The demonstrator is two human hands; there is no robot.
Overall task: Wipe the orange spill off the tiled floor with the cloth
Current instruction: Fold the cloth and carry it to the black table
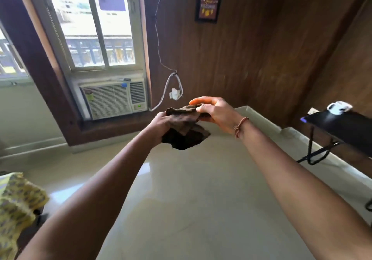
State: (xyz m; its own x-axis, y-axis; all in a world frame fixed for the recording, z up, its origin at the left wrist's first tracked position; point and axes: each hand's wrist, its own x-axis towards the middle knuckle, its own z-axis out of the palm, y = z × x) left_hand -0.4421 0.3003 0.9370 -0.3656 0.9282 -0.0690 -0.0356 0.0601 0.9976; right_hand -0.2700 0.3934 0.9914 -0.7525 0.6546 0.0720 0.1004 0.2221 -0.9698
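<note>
Only 1 view exists, a wide-angle camera worn on the person's head, looking forward and down along both outstretched forearms. It sits close above the arms, with the tiled floor (201, 189) below, and faces a window (90, 24) and a wood-panelled wall (251, 58) ahead. Straight lines bow toward the edges.

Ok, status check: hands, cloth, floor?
Both hands, left and right, gripping brown cloth, held up off the floor. Faint yellowish patch on tiles below. Nothing in the way.
</note>
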